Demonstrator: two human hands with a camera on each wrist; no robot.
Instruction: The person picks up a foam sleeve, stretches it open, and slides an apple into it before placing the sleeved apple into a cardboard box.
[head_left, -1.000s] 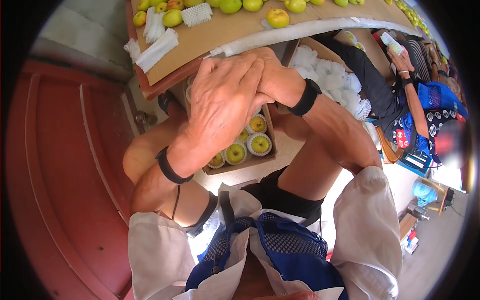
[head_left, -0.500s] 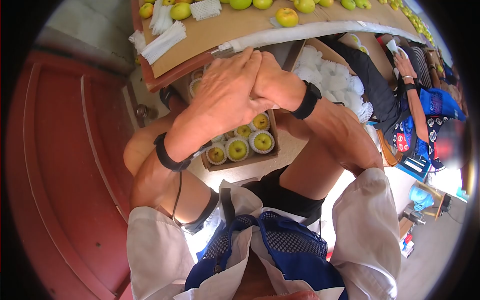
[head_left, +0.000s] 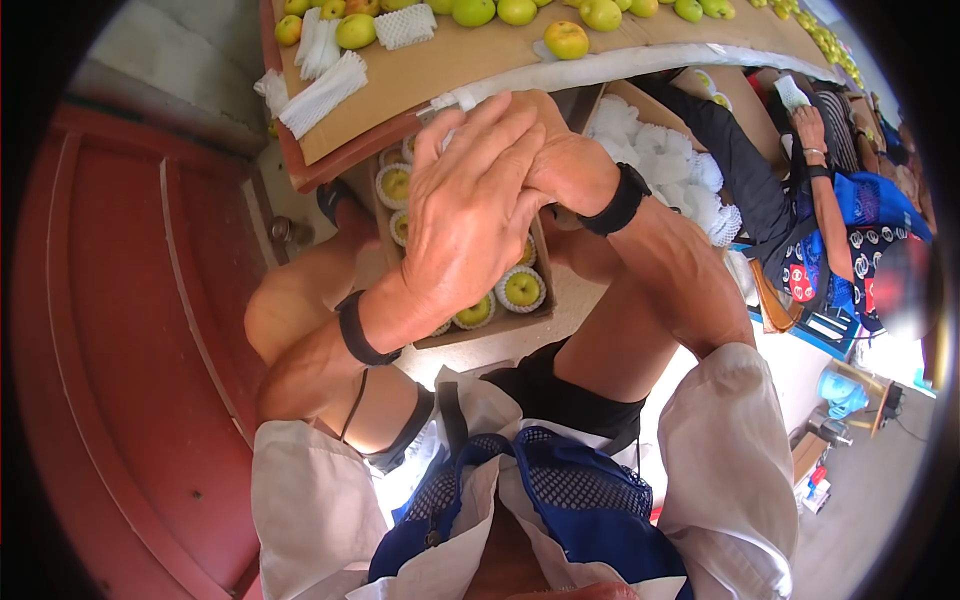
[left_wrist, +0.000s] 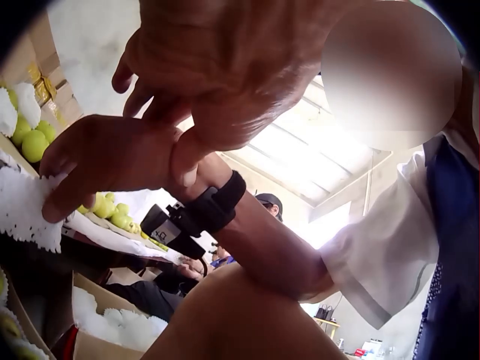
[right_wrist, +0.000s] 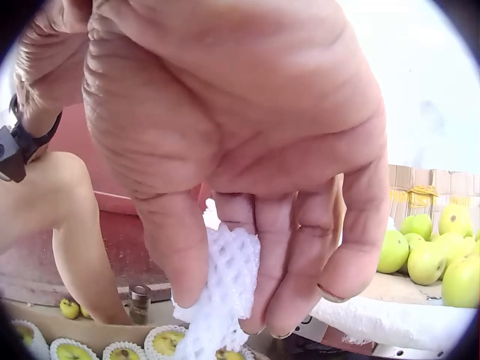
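Observation:
A white foam fruit net (right_wrist: 229,270) is pinched between the thumb and fingers of my right hand (right_wrist: 247,112), and the right wrist view shows it hanging limp. In the head view my left hand (head_left: 470,205) lies across the right one, hiding most of it and the net. Its fingers are fairly straight, and in the left wrist view the left thumb (left_wrist: 187,161) rests against the right wrist. Below both hands stands a cardboard box (head_left: 505,328) with net-wrapped apples (head_left: 521,289), partly covered by the hands.
A cardboard-topped table (head_left: 480,45) at the front bears loose green apples (head_left: 600,14) and several foam nets (head_left: 322,95). To the right, a carton holds white nets (head_left: 650,150). Another person's hand (head_left: 808,130) holds a white net. A red panel (head_left: 130,330) borders the left.
My left hand first slid back toward the wrist side, then moved forward and right over my right hand. More apples show at the box's left side. The other person's hand has shifted slightly.

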